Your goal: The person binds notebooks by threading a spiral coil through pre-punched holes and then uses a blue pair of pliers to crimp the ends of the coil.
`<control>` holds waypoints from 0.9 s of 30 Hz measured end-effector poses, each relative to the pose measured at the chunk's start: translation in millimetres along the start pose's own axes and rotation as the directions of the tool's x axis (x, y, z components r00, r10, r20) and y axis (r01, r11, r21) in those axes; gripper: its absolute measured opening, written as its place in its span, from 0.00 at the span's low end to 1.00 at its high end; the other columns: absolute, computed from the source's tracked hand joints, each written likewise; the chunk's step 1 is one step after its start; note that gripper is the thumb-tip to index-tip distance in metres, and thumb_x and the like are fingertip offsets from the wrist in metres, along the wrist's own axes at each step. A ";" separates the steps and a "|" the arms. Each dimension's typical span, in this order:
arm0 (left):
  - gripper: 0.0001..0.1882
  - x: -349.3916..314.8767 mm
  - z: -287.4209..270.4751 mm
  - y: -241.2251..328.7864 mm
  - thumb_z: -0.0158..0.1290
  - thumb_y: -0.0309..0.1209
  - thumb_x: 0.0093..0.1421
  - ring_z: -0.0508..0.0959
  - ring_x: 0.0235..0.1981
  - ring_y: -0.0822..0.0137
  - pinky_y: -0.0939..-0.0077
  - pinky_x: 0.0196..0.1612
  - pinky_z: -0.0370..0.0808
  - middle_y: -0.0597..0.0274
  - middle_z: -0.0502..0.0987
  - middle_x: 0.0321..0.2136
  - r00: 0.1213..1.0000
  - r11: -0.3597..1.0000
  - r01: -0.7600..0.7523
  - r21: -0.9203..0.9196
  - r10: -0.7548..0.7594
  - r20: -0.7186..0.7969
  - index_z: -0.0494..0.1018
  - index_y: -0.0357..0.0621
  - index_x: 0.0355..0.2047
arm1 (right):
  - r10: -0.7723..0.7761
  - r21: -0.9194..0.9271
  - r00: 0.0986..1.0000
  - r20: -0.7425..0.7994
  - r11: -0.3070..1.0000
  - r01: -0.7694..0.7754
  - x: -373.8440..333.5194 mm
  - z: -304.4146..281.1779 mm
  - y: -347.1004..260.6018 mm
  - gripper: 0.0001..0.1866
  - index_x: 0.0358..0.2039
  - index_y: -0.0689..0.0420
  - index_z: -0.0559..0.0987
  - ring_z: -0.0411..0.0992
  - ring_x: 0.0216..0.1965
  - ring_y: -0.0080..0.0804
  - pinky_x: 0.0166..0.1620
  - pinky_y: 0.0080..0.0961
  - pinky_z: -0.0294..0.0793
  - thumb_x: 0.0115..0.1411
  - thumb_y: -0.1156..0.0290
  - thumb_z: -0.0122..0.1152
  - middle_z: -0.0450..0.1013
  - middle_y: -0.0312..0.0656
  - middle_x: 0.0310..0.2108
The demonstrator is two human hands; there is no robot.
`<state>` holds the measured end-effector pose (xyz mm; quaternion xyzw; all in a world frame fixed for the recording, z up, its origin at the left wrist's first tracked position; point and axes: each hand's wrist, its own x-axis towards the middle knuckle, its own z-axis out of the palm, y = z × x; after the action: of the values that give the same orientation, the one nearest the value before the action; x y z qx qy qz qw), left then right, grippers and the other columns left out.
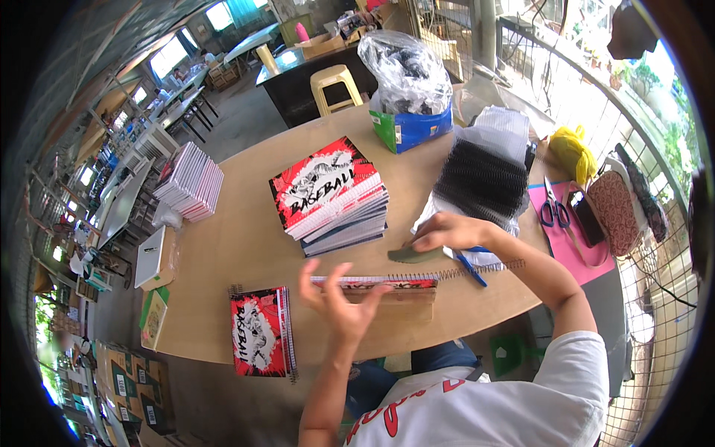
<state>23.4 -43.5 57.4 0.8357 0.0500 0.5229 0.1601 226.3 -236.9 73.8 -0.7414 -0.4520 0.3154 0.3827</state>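
In front of me a red notebook [395, 283] stands on edge, spine up, in a wooden holder [402, 307]. A dark wire coil [488, 269] runs along its spine and sticks out well past its right end. My left hand [341, 304] is at the notebook's left end, fingers spread, the thumb close to its near side. Just behind the notebook, my right hand [456, 232] has its fingers closed over a flat olive-green piece [414, 255], whose kind I cannot make out. A blue-handled tool [471, 270] lies by the coil, below my right wrist.
Left of the holder lies a coil-bound notebook [258, 331]. Behind stand a notebook stack [331, 194] and a blue-green box [417, 130] with a plastic bag. Black coils [484, 175] lie at right, beside scissors [555, 208] on a pink sheet [572, 249]. Another stack [190, 182] stands at left.
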 end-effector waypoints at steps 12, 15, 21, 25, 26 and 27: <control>0.38 -24.7 14.6 -32.6 0.76 0.53 0.38 0.67 0.43 0.56 0.60 0.43 0.67 0.58 0.65 0.36 0.961 0.920 0.270 -0.284 -0.236 0.146 0.67 0.42 0.36 | 0.009 0.026 1.000 0.022 1.000 -0.009 13.0 9.3 -12.0 0.34 0.47 0.70 0.82 0.76 0.50 0.41 0.56 0.32 0.71 0.61 0.45 0.58 0.81 0.53 0.46; 0.37 -24.9 15.8 -29.3 0.76 0.54 0.39 0.66 0.41 0.55 0.57 0.42 0.67 0.58 0.66 0.34 0.964 0.926 0.259 -0.273 -0.230 0.135 0.68 0.41 0.35 | -0.044 0.131 0.994 0.102 0.991 0.031 14.8 12.3 -24.1 0.34 0.48 0.68 0.82 0.78 0.47 0.45 0.54 0.34 0.73 0.61 0.45 0.57 0.81 0.55 0.45; 0.37 -24.0 19.2 -26.9 0.74 0.55 0.39 0.66 0.40 0.55 0.57 0.42 0.67 0.59 0.66 0.33 0.963 0.924 0.263 -0.278 -0.233 0.136 0.67 0.41 0.35 | -0.237 0.165 0.958 0.159 0.964 0.211 28.4 11.7 5.0 0.32 0.49 0.61 0.84 0.79 0.47 0.39 0.53 0.36 0.73 0.62 0.43 0.56 0.82 0.49 0.47; 0.39 -25.4 16.9 -34.6 0.77 0.49 0.38 0.67 0.39 0.59 0.62 0.42 0.67 0.60 0.65 0.36 0.964 0.933 0.239 -0.270 -0.195 0.181 0.65 0.42 0.40 | -0.085 0.222 0.996 0.000 0.971 0.082 35.5 17.5 -2.7 0.35 0.48 0.65 0.83 0.77 0.45 0.43 0.55 0.37 0.71 0.62 0.41 0.55 0.81 0.54 0.43; 0.39 -24.3 16.4 -34.9 0.77 0.49 0.39 0.67 0.39 0.60 0.63 0.42 0.67 0.61 0.64 0.35 0.971 0.946 0.206 -0.249 -0.167 0.168 0.65 0.42 0.40 | -0.087 0.220 0.996 0.000 0.972 0.085 37.8 18.5 1.7 0.35 0.48 0.65 0.83 0.77 0.45 0.43 0.55 0.37 0.71 0.62 0.41 0.55 0.81 0.54 0.43; 0.39 -26.0 16.6 -36.4 0.77 0.49 0.39 0.67 0.39 0.60 0.63 0.42 0.67 0.61 0.64 0.35 0.969 0.945 0.217 -0.244 -0.179 0.168 0.65 0.42 0.40 | -0.062 0.094 0.993 0.101 0.994 0.052 41.1 21.7 -9.0 0.36 0.47 0.65 0.83 0.77 0.46 0.42 0.55 0.36 0.71 0.62 0.41 0.55 0.81 0.55 0.43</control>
<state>29.5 -19.3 16.8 0.8335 0.0528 0.4448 0.3236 220.9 -190.6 65.4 -0.6926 -0.4774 0.3626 0.4011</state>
